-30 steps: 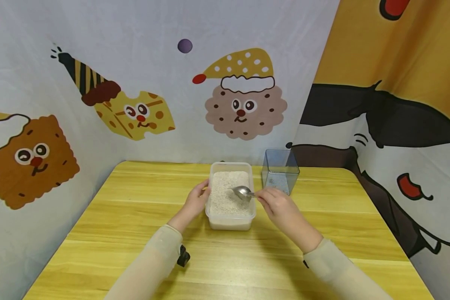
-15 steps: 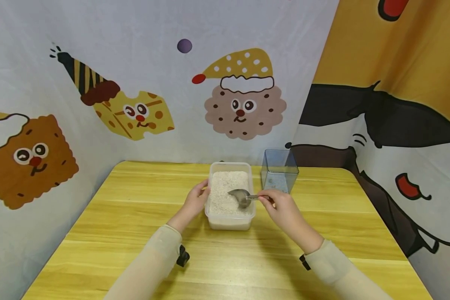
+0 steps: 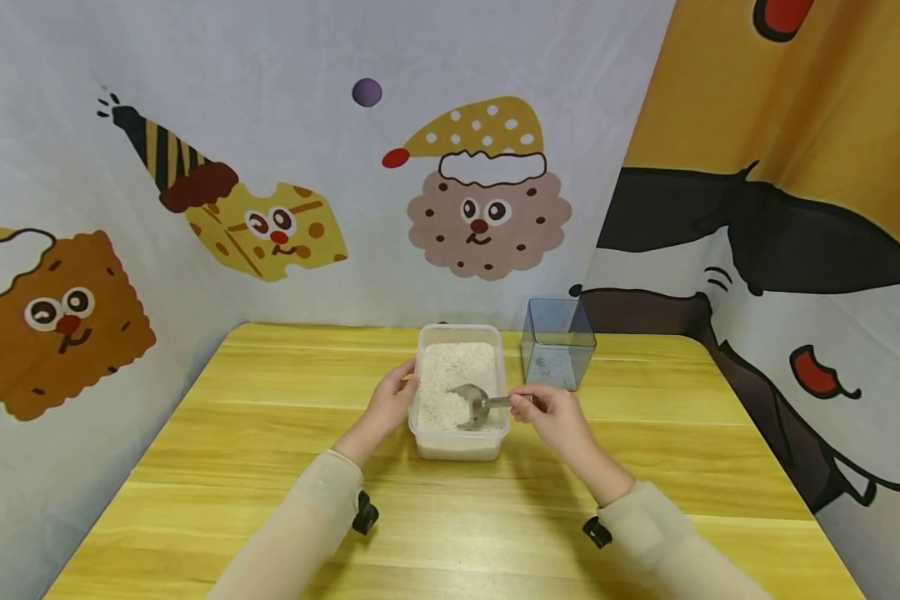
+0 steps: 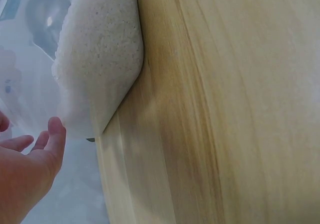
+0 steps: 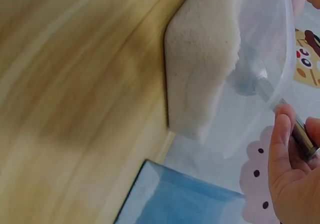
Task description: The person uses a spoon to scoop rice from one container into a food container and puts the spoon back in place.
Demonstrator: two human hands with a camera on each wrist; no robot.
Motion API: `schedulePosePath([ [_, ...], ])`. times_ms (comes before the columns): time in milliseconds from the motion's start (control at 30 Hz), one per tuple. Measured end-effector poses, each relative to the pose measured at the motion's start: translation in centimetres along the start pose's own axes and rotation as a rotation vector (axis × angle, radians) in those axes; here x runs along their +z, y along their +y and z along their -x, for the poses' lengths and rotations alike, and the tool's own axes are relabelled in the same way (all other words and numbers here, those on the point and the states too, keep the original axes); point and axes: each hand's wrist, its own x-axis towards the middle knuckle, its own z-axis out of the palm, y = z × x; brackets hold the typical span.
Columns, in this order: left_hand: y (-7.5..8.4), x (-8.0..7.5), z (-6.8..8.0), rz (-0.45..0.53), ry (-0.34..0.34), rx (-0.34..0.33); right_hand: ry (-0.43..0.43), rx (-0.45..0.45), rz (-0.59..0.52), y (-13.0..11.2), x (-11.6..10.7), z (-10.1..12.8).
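Metal, stiff and probably light, the spoon [image 3: 482, 407] met the rice [image 3: 457, 367] inside the clear tub [image 3: 459, 433]; the right hand [image 3: 560, 418] pinched its handle [image 3: 500, 402], likely the surest hold. The left hand [image 3: 392, 404] rested loosely against the tub, whose plastic would probably flex. A blue box [image 3: 558, 354] stood nearby.

Cartoon-printed backdrop [image 3: 378, 217] behind wooden table [image 3: 465, 525]

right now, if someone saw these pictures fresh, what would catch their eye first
Probably the cartoon figures on the cloth backdrop, especially the pink cookie in a spotted hat above the table's far edge. Next, perhaps the translucent tub of pale grains mid-table: the right hand holds a metal scoop in it, and the left hand touches its left side.
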Motion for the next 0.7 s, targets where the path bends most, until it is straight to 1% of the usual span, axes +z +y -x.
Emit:
schedulePosePath([
  [100, 0.0, 0.0, 0.0, 0.003, -0.001, -0.002, -0.008, 0.04, -0.07, 0.0, 0.4, -0.1],
  [200, 0.1, 0.0, 0.1, 0.004, -0.002, -0.001, -0.001, 0.061, -0.099, 0.1, 0.6, -0.1],
  [433, 0.0, 0.0, 0.4, -0.028, 0.006, 0.075, 0.008, 0.112, -0.136, 0.5, 0.8, -0.5],
  [500, 0.0, 0.0, 0.4, -0.031, 0.006, 0.074, 0.013, 0.133, -0.149, 0.7, 0.9, -0.6],
  [600, 0.0, 0.1, 0.2, -0.009, 0.006, 0.036, 0.021, 0.159, -0.173, 0.8, 1.0, -0.7],
  [700, -0.1, 0.2, 0.1, -0.012, 0.013, 0.02, 0.036, 0.179, -0.215, 0.8, 1.1, -0.6],
])
